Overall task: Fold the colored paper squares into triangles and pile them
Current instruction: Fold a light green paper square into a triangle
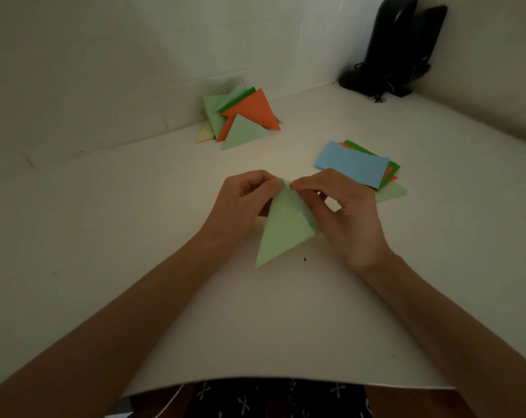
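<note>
A light green paper (281,233) lies folded into a triangle at the middle of the white table, its long point toward me. My left hand (243,203) pinches its far tip from the left. From the right, my right hand (343,212) pinches the same tip, and its palm covers the paper's right corner. A pile of folded triangles (240,119) in light green, dark green, orange and pale yellow sits at the back by the wall. A stack of unfolded squares (358,165), blue on top with orange and green beneath, lies just beyond my right hand.
The white table (135,236) ends in a front edge close to my body. A tiled wall runs along the back. Two black speakers (397,49) with cables stand in the far right corner.
</note>
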`<state>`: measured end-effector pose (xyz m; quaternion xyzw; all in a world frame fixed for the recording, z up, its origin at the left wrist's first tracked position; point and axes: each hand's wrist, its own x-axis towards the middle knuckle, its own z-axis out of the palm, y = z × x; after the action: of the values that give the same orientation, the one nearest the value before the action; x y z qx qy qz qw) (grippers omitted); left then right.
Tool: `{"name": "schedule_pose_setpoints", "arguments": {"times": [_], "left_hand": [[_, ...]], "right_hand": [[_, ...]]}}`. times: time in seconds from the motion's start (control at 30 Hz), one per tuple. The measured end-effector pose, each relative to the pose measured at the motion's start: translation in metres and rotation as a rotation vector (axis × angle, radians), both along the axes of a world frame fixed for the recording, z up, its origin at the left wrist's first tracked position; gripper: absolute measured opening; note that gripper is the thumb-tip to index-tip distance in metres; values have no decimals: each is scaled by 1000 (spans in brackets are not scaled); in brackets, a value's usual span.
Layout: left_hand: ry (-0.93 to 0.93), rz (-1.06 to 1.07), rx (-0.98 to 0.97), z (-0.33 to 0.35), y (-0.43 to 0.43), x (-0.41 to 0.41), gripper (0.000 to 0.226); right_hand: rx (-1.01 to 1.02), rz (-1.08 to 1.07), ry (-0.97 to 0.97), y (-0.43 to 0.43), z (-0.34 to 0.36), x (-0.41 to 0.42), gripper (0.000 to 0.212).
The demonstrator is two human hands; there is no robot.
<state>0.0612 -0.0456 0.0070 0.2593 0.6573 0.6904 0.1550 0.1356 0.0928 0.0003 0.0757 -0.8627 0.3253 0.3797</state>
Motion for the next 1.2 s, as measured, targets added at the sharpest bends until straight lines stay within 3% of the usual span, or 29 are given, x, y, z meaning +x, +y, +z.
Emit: {"name": "schedule_pose_setpoints", "arguments": {"times": [0.17,0.33,0.43,0.5,0.63,0.77,0.93,1.03,1.2], "left_hand": [[8,-23,18,1,-1,1,27],[151,9,-81,-5,-1,-4,22],[270,30,-128,-8,-1,-6,18],[380,42,-151,-9,0,-4,20],[556,73,-202,-11,1,0,25],[535,64,-204,-11,1,0,25],[502,129,-173,-11,2,0,19],[401,139,-123,-7,-1,-4,15],[214,-23,-47,-2,-2,-3,11]], "right_hand": [[81,48,31,6,-1,-2,17],[91,104,-3,7,0,-1,21],[-253,139,-190,3,3,2,21],[-493,147,-333,-1,4,2,6],[-578,128,-381,-3,4,-3,17],[-521,72,-390,1,9,-4,18],[-665,71,-395,2,11,-4,13],[-697,80,-357,4,11,-4,17],[-682,75,-320,2,12,-5,19]]}}
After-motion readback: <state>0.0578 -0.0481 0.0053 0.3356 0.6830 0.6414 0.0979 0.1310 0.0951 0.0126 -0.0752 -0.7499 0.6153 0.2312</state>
